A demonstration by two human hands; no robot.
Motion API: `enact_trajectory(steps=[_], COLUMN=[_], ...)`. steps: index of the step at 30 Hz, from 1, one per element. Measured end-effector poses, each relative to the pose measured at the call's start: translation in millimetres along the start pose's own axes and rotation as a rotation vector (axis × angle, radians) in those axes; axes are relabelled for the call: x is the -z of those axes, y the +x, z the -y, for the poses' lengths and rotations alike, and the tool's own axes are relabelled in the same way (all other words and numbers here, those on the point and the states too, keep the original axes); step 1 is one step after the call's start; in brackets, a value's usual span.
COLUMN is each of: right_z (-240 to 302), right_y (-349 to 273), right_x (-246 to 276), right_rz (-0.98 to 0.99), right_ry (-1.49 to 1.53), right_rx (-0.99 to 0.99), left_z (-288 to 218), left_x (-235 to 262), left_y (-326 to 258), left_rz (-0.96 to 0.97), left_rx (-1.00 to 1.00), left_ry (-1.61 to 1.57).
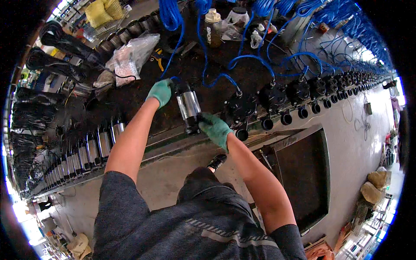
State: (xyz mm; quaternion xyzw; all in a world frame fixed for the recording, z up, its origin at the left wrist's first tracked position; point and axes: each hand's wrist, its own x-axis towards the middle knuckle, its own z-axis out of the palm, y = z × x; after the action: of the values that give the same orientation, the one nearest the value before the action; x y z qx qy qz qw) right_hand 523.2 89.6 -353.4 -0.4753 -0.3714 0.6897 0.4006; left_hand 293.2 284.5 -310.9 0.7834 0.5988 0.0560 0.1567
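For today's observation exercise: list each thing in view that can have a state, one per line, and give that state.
Left hand: gloved, gripping the pump's top end.
Right hand: gloved, gripping the pump's bottom end.
Pump: held above the bench, blue hose attached on top.
Bottle: upright, capped.
Plastic bag: lying on the bench.

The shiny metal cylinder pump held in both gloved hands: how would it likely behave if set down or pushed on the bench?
The pump looks rigid and probably heavy for its size: a polished metal body with black end caps, gripped by the left hand and the right hand. Being round, it may roll if laid flat. The blue hose at its top could tug it.
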Motion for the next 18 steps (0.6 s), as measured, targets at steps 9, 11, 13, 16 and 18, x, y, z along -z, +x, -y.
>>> enact_trajectory(steps=[9, 11, 13, 16, 18], right_z=[-17, -33, -42, -42, -34], right_y=[-111, -143, -173, -212, -237], right_x=[51, 72, 85, 91, 91], right_rz=[-0.122, -0.164, -0.207, -0.321, -0.437], right_ry=[-0.088, -0.073, -0.073, -0.013, 0.136], right_rx=[-0.057, -0.173, -0.214, -0.228, -0.317], left_z=[-57, -94, -105, -102, -115], left_x=[-23, -12, -12, -28, -14], left_y=[-119, -144, -147, -137, -137], left_rz=[0.139, 0.069, 0.026, 0.007, 0.001], left_rx=[-0.151, -0.257, -0.28, -0.248, -0.337], left_ry=[-0.665, -0.333, -0.169, -0.184, -0.087])
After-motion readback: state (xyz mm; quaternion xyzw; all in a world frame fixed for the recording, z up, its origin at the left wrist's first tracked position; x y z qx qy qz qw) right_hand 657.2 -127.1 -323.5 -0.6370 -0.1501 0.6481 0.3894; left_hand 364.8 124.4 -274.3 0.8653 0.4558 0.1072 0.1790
